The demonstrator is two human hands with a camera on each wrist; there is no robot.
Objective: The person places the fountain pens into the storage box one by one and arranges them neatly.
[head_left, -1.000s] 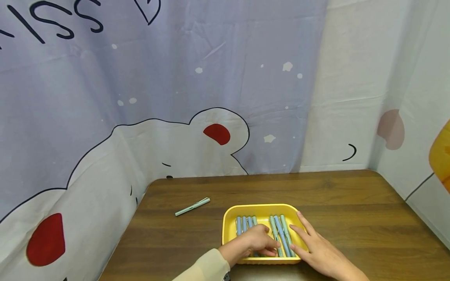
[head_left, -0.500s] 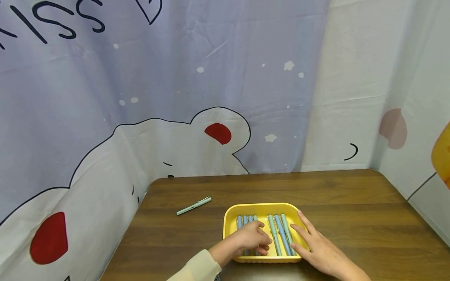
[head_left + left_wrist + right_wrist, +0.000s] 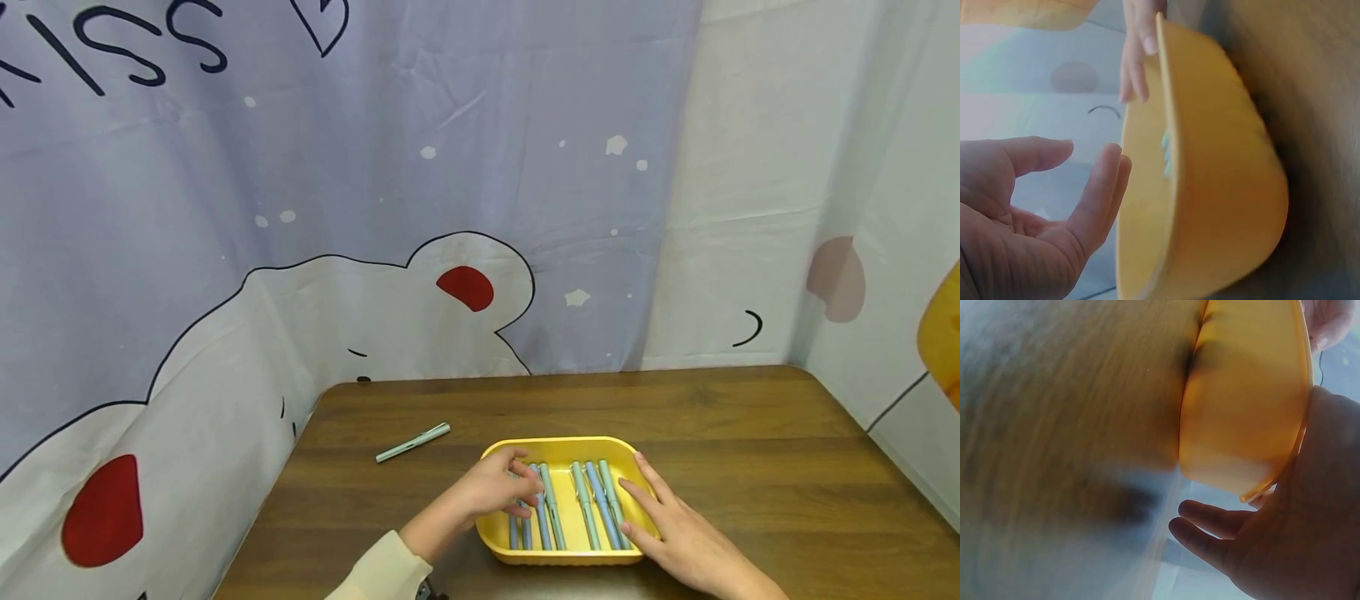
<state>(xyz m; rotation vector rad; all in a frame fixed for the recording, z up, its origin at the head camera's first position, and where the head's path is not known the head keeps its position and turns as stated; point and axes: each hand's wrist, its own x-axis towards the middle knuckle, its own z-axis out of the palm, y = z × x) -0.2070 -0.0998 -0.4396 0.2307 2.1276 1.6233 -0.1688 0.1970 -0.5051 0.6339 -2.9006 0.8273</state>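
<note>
A yellow tray [image 3: 562, 559] stands on the table with blue and green pens lying lengthwise in it. In the right group, a blue pen [image 3: 601, 504] lies between two green ones. Over the left part, my left hand [image 3: 491, 485] hovers with loosely bent fingers, partly covering several pens, a green pen [image 3: 552, 508] at their right edge. Thumb and fingertips are apart with nothing between them in the left wrist view. My right hand [image 3: 686, 537] rests at the tray's right rim, fingers spread and fairly straight, some reaching inside, two outside the end wall in the right wrist view.
One pale green pen [image 3: 412, 442] lies on the wooden table [image 3: 712, 408], behind and left of the tray. A printed curtain [image 3: 360, 167] hangs along the table's back and sides.
My left hand has moved left, away from the pens in the middle of the tray, uncovering more of the left group. The right group's leftmost pen lies slightly shifted. My right hand has stayed put.
</note>
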